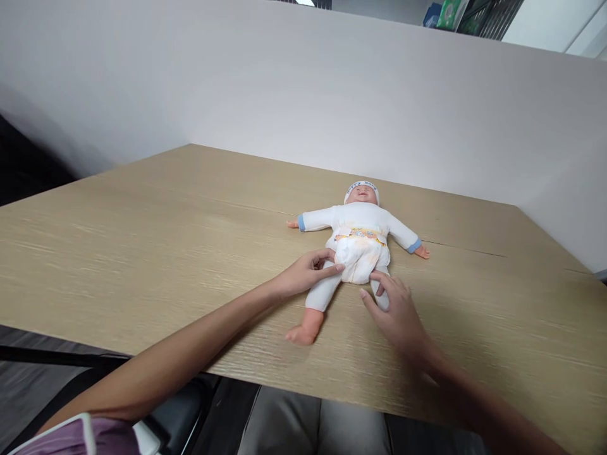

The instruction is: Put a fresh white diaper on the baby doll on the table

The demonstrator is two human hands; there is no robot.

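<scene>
A baby doll [363, 215] lies on its back on the wooden table, arms spread and head away from me. It wears a white suit with blue cuffs and a white headband with lettering. Around its hips is a white diaper [360, 256] with a colourful printed waistband. My left hand [308, 273] is closed at the diaper's left leg edge, thumb over the top of the doll's leg. At the opposite leg edge, my right hand [397, 313] has thumb and fingers apart, its fingertips touching the diaper's edge. That hand hides the doll's lower leg and foot.
The table [156, 234] has a light wood grain and a thin seam across it. A pale partition [265, 88] rises along its far edge. Beyond the partition, a green package [448, 14] is visible. Below the near edge are my legs [322, 423] and a dark chair [180, 411].
</scene>
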